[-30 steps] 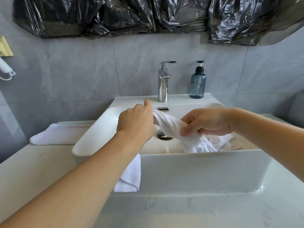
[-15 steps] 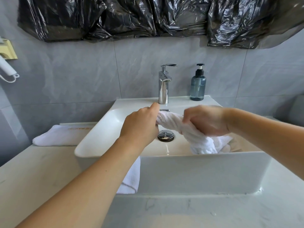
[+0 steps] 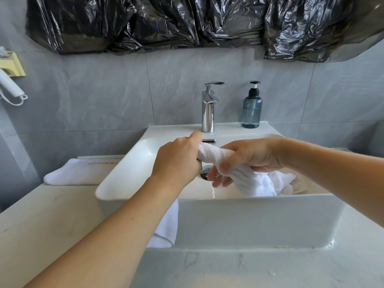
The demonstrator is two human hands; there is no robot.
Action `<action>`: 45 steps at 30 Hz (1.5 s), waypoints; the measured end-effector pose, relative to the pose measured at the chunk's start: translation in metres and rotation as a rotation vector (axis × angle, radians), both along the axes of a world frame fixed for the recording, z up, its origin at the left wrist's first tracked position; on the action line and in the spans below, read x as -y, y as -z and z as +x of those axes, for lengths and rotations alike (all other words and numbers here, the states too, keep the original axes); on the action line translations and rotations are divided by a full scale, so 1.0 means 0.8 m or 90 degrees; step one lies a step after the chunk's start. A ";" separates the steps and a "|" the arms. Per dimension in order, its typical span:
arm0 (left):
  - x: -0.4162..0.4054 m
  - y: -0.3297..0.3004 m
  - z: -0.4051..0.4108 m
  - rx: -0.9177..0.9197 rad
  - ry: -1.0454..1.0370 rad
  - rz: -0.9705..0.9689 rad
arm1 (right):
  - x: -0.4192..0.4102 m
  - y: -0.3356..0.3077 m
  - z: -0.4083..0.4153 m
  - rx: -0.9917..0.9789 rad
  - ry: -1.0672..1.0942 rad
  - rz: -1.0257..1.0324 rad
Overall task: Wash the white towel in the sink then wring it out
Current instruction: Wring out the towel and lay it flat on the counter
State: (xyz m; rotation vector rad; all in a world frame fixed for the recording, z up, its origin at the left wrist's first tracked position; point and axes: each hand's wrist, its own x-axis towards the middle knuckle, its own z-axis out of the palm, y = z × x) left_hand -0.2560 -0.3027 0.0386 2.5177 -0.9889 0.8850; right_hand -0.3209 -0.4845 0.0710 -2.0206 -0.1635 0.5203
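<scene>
The white towel (image 3: pixel 214 155) is twisted into a thick rope above the white sink (image 3: pixel 249 217). My left hand (image 3: pixel 176 161) is closed around its left end. My right hand (image 3: pixel 247 156) grips the twisted part a little further right, fingers partly loosened underneath. The rest of the towel (image 3: pixel 261 183) bunches down into the basin on the right. A thin stream of water drips from the towel below my right hand. One end hangs over the sink's front edge under my left forearm (image 3: pixel 166 229).
A chrome tap (image 3: pixel 208 110) and a blue soap dispenser (image 3: pixel 252 108) stand at the sink's back. The drain plug (image 3: pixel 205 171) shows between my hands. A folded white cloth (image 3: pixel 79 172) lies on the counter to the left. Black plastic sheeting (image 3: pixel 187 21) covers the wall above.
My right hand rolled over on the towel and then loosened its lower fingers. The towel rope stayed twisted between both hands, and water now drips from it.
</scene>
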 end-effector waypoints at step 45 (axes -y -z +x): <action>0.006 0.007 0.018 -0.679 0.181 -0.118 | 0.000 0.025 0.019 0.433 0.059 -0.657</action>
